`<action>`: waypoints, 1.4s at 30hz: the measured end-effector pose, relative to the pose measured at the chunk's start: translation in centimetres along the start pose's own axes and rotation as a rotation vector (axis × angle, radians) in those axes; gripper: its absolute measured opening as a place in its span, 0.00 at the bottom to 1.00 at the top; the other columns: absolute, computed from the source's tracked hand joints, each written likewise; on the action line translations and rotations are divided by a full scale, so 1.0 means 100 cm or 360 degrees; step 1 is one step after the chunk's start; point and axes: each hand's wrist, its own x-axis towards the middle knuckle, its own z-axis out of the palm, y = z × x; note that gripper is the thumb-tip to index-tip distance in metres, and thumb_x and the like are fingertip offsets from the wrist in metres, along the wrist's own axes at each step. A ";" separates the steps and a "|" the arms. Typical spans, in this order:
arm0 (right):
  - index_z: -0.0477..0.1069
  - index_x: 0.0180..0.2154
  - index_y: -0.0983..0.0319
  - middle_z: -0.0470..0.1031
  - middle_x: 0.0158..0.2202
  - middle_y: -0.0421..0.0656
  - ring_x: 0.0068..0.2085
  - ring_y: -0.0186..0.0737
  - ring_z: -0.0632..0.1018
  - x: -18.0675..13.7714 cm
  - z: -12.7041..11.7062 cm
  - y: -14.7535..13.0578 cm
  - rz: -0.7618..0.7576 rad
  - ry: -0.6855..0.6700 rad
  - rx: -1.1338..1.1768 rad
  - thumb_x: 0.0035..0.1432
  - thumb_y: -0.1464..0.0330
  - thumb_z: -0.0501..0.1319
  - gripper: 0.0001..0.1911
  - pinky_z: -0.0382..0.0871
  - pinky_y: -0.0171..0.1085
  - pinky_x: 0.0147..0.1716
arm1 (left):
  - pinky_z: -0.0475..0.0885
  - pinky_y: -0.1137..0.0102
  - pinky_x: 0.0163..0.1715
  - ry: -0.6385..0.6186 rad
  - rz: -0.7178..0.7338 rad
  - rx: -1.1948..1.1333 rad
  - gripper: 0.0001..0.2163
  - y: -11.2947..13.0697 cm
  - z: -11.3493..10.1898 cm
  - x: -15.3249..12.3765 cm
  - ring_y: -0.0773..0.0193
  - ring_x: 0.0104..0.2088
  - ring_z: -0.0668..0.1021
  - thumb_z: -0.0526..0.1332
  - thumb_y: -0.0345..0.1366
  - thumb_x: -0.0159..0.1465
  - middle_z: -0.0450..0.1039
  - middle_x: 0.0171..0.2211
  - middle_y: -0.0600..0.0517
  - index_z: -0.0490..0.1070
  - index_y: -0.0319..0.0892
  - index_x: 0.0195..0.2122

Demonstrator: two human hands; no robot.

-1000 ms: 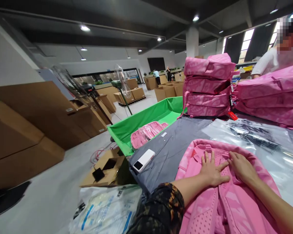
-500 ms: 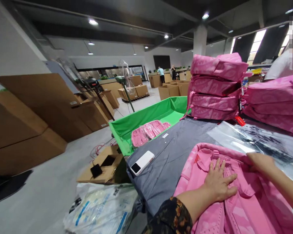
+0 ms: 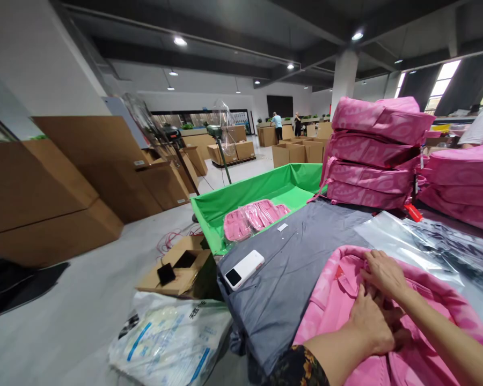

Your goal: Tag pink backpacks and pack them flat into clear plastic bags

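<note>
A pink patterned backpack (image 3: 326, 311) lies on the grey-covered table in front of me, its straps and padded back panel facing up. My left hand (image 3: 372, 320) is closed on the upper middle of that panel, its fingers curled into the strap area. Just above it, my right hand (image 3: 385, 274) pinches the backpack near the top handle. The two hands nearly touch, and their fingertips are partly hidden. A clear plastic bag (image 3: 386, 230) with dark print lies flat beyond the backpack.
Stacked pink backpacks (image 3: 372, 150) stand at the table's far side, with more backpacks (image 3: 462, 182) to the right. A white device (image 3: 247, 268) rests near the left edge of the table (image 3: 273, 300). The green bin (image 3: 249, 185) beside it holds plastic-wrapped pink backpacks (image 3: 251, 219). Cardboard boxes (image 3: 88, 177) stand left.
My right hand has moved left from the backpack's upper edge to its top middle. The left hand, flat and spread before, has curled its fingers into the panel. The view has shifted slightly.
</note>
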 end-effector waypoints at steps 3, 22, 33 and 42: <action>0.72 0.39 0.58 0.76 0.41 0.47 0.45 0.48 0.77 -0.009 -0.001 0.001 -0.0012 0.0034 0.0052 0.60 0.68 0.57 0.06 0.68 0.41 0.42 | 0.38 0.36 0.68 0.0035 0.0063 0.0057 0.28 0.000 0.002 0.002 0.42 0.72 0.51 0.51 0.53 0.70 0.56 0.72 0.44 0.62 0.47 0.68; 0.69 0.51 0.56 0.75 0.48 0.47 0.48 0.43 0.75 -0.157 -0.080 -0.050 -0.0508 0.0095 0.0810 0.71 0.63 0.52 0.12 0.69 0.41 0.48 | 0.55 0.46 0.69 0.0297 -0.0308 -0.0306 0.19 -0.015 0.003 0.027 0.50 0.69 0.63 0.53 0.38 0.73 0.73 0.61 0.43 0.68 0.42 0.63; 0.69 0.39 0.59 0.73 0.38 0.46 0.39 0.45 0.72 -0.194 0.010 -0.098 -0.0031 0.0343 0.0965 0.66 0.70 0.50 0.09 0.70 0.46 0.43 | 0.74 0.68 0.46 -0.0217 0.0892 -0.0725 0.14 0.014 -0.053 -0.077 0.62 0.40 0.78 0.53 0.42 0.73 0.78 0.34 0.52 0.76 0.46 0.36; 0.65 0.44 0.57 0.76 0.37 0.45 0.37 0.43 0.78 -0.187 0.005 -0.082 0.0536 0.0590 0.1462 0.73 0.60 0.43 0.15 0.75 0.42 0.38 | 0.69 0.64 0.45 -0.0534 0.1230 -0.0096 0.12 0.027 -0.015 -0.099 0.59 0.37 0.75 0.57 0.41 0.70 0.77 0.33 0.48 0.73 0.45 0.31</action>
